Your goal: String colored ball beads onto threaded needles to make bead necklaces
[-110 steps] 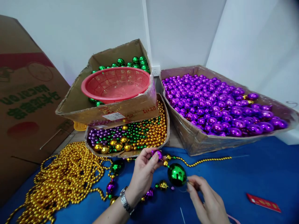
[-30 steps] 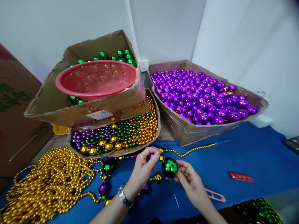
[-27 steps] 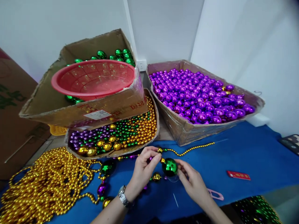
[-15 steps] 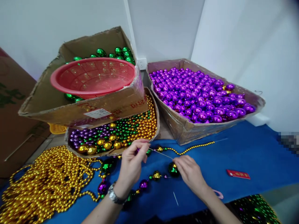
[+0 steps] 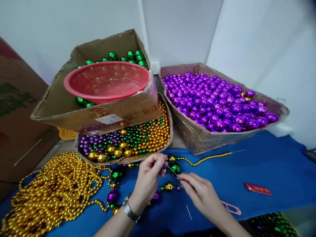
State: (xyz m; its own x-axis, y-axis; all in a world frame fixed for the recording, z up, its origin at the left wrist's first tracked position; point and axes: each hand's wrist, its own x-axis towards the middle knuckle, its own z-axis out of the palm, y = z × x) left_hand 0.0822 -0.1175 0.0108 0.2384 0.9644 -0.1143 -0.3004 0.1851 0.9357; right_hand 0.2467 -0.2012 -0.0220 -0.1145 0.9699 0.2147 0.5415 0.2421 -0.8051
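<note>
My left hand, with a wristwatch, is pinched on one end of a thin thread just in front of the bead tray. My right hand is pinched on the same thread a little lower and to the right. A large green ball lies on the blue cloth between the two pinches. It belongs to a strand with a gold ball, a purple ball and another green ball. A thin gold bead string trails off to the right.
A cardboard box of purple balls stands at the right. A red basket sits in a box of green balls, above a tray of mixed beads. A gold bead pile lies left. A red card, a pink tool and a needle lie on the cloth.
My hands have drawn closer together, so the stretch of thread between them is shorter. The green ball now shows between the hands instead of under my right fingers.
</note>
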